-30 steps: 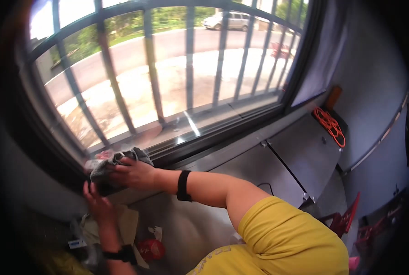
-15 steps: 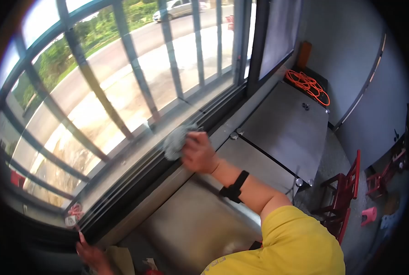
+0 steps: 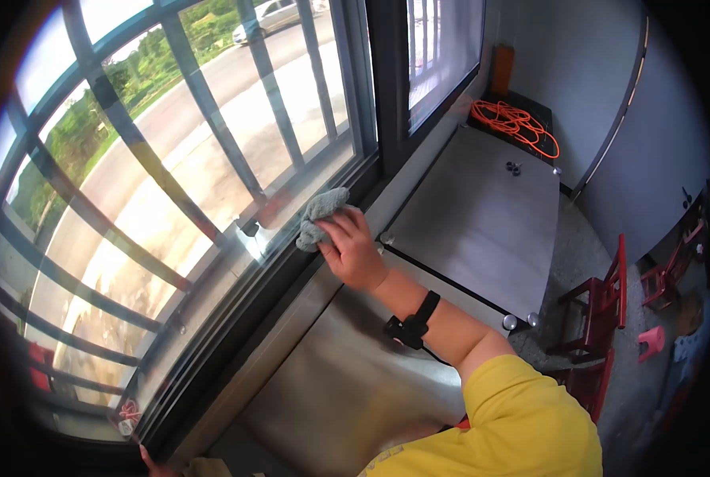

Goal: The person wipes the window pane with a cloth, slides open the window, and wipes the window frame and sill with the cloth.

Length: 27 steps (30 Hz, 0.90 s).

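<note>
A bunched grey-green cloth [image 3: 320,216] is gripped by my right hand [image 3: 355,248], fingers curled round its lower right side. It touches the window at the dark sliding track [image 3: 243,306]. A black strap is on my right wrist. Only a fingertip and a small part of my left hand [image 3: 154,463] show at the bottom left edge, near the lower end of the track; the rest is out of frame. Close above it, a small white item with pink cord [image 3: 128,417] lies in the window's corner.
Grey-blue bars [image 3: 204,103] stand outside the window. Beside it are a metal-topped surface [image 3: 474,215], an orange cord [image 3: 515,126] at the far end and small black items [image 3: 514,168]. Red chairs [image 3: 597,310] and a pink stool [image 3: 651,343] stand on the floor to the right.
My right hand has moved with the cloth from the window's lower left corner up along the track to the right. My left hand has dropped to the bottom edge. The view has turned.
</note>
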Each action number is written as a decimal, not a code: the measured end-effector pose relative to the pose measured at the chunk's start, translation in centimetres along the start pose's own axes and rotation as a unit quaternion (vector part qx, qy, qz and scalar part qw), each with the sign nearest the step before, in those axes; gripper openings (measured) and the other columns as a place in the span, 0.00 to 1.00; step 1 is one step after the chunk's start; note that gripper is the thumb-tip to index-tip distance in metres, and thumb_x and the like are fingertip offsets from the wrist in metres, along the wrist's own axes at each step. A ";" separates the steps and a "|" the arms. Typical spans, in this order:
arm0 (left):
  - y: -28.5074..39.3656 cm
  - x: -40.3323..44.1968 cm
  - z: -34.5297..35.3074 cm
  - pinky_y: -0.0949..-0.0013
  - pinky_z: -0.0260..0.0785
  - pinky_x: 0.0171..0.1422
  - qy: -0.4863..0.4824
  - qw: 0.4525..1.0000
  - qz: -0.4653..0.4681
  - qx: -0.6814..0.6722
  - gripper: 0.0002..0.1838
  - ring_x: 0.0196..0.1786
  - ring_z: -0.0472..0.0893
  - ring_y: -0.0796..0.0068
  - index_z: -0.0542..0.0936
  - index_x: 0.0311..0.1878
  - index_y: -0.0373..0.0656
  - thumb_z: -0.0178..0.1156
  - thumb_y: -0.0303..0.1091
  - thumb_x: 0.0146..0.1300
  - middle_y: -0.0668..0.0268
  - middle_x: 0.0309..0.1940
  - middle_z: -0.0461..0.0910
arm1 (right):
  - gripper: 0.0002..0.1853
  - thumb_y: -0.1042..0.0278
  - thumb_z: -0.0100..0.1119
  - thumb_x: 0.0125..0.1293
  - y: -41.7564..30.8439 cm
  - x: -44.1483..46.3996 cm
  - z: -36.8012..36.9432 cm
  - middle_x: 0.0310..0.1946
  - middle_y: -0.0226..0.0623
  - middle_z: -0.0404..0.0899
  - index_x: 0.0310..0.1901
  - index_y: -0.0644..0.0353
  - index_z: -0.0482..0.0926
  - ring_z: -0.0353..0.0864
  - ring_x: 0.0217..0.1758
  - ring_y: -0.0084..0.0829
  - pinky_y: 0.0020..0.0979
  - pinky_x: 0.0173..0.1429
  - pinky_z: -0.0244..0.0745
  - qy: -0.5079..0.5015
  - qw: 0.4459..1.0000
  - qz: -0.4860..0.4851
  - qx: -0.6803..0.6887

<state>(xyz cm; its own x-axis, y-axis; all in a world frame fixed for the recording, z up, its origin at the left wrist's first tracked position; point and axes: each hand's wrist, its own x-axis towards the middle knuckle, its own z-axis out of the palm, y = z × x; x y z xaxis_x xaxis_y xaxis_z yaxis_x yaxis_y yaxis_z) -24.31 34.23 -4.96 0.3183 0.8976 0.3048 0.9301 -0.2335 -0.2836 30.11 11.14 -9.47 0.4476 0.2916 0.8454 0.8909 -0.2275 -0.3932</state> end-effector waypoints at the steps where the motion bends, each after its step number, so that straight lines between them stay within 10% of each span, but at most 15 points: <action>1: -1.0 0.0 0.8 0.51 0.70 0.29 0.061 0.997 0.044 -0.006 0.33 0.22 0.79 0.52 0.59 0.70 0.71 0.52 0.35 0.63 0.55 0.18 0.79 | 0.18 0.69 0.60 0.56 -0.5 0.1 -0.2 0.53 0.42 0.73 0.50 0.60 0.77 0.66 0.59 0.50 0.46 0.64 0.62 -0.017 1.000 -0.006 0.011; 16: -6.2 0.5 0.9 0.51 0.70 0.38 0.014 0.999 -0.042 0.028 0.29 0.35 0.80 0.53 0.63 0.69 0.67 0.52 0.38 0.64 0.53 0.34 0.81 | 0.20 0.69 0.62 0.52 1.0 0.3 -0.2 0.55 0.36 0.73 0.49 0.52 0.78 0.65 0.62 0.44 0.42 0.64 0.62 -0.068 0.993 -0.092 0.015; 27: -3.7 1.5 -3.3 0.49 0.70 0.40 -0.083 0.992 -0.076 0.047 0.26 0.36 0.80 0.47 0.66 0.67 0.62 0.51 0.39 0.64 0.49 0.32 0.80 | 0.13 0.70 0.58 0.56 9.1 5.1 0.6 0.37 0.49 0.77 0.43 0.62 0.73 0.71 0.42 0.52 0.47 0.48 0.66 0.186 0.955 0.216 -0.077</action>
<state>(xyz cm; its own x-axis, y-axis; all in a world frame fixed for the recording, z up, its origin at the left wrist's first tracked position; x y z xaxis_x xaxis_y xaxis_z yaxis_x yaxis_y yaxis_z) -26.69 35.20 -0.45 0.1328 0.9710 0.1990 0.9413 -0.0607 -0.3321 40.60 11.07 -8.92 0.6869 -0.2051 0.6972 0.5944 -0.3933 -0.7014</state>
